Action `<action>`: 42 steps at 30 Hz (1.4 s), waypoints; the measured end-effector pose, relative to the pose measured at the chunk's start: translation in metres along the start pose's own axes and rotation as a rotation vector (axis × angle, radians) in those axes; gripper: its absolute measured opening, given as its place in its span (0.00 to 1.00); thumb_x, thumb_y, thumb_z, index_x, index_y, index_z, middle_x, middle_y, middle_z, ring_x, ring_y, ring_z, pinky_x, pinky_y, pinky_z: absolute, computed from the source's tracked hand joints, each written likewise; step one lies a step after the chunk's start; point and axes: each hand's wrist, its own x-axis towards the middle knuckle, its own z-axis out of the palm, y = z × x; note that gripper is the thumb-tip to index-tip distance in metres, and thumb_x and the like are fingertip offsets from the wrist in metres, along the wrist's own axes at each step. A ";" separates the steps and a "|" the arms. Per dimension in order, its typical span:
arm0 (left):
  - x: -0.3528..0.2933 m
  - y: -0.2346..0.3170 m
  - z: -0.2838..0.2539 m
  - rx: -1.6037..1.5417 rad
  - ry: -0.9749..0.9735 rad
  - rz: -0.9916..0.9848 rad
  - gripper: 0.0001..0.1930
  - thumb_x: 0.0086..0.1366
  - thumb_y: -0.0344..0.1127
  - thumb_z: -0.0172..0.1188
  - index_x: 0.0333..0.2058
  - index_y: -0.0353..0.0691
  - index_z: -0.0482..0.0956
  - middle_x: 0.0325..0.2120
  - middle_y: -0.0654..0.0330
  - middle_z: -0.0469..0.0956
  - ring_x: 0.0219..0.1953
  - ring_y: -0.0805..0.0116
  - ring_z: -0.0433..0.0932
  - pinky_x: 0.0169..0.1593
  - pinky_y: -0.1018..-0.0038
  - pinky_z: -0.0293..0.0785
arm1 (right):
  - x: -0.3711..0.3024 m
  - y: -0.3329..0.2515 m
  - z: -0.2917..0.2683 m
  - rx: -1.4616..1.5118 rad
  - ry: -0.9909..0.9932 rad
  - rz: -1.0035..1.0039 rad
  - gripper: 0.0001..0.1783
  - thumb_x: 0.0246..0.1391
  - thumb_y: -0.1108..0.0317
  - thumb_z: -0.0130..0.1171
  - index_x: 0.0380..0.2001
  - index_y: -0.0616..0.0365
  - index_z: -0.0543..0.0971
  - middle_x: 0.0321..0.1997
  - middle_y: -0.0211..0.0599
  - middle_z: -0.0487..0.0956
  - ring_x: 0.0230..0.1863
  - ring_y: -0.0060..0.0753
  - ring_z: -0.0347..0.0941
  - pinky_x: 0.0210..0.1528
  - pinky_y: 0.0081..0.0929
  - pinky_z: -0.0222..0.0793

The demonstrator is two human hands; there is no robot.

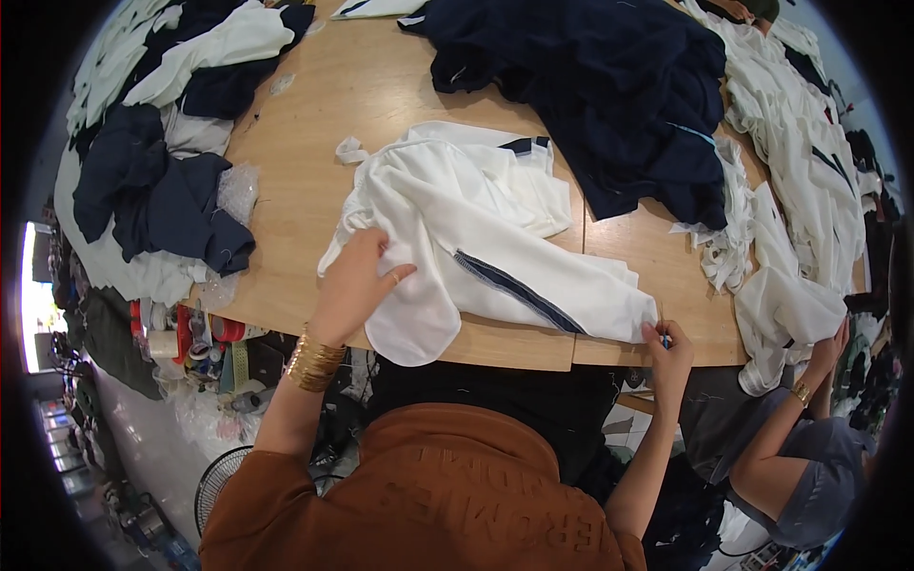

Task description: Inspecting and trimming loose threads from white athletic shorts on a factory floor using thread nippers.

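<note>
A white garment (505, 224) lies loosely folded on the wooden table in front of me, with a dark navy strip (519, 290) stitched along its sleeve. My left hand (357, 281) rests on the garment's left part, thumb and fingers apart, above a rounded white flap (414, 324). At the sleeve's right end, my right hand (669, 347) is closed, its fingertips against the cloth edge. A small, thin tool with a blue part (665, 341) shows between those fingers; its exact kind is too small to make out.
Navy cloth (590, 86) is heaped beyond the garment. White and navy pieces (162, 181) pile up at the left, beside crumpled clear plastic (238, 195). On the right, another person's hand (828, 347) touches white cloth (785, 305). A fan (221, 476) stands below at the left.
</note>
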 end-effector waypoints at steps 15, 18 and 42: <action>0.020 -0.048 -0.051 -1.147 0.103 -0.350 0.09 0.62 0.34 0.54 0.39 0.38 0.69 0.27 0.63 0.76 0.26 0.80 0.75 0.29 0.84 0.71 | 0.056 0.007 -0.013 0.397 0.301 -0.102 0.07 0.47 0.69 0.61 0.25 0.57 0.73 0.14 0.19 0.63 0.14 0.11 0.53 0.14 0.14 0.48; 0.014 -0.067 -0.028 -1.116 0.035 -0.443 0.11 0.61 0.35 0.55 0.40 0.39 0.67 0.24 0.64 0.76 0.23 0.81 0.74 0.26 0.85 0.68 | 0.059 0.045 0.007 0.237 0.228 -0.160 0.07 0.48 0.69 0.60 0.25 0.59 0.73 0.15 0.21 0.65 0.15 0.13 0.58 0.16 0.14 0.53; 0.031 -0.075 0.003 -1.121 -0.072 -0.529 0.28 0.67 0.52 0.40 0.52 0.31 0.64 0.49 0.60 0.69 0.48 0.71 0.68 0.50 0.76 0.65 | 0.028 0.044 -0.018 -0.178 0.384 -0.190 0.29 0.42 0.77 0.56 0.52 0.65 0.65 0.52 0.50 0.64 0.54 0.49 0.60 0.56 0.34 0.56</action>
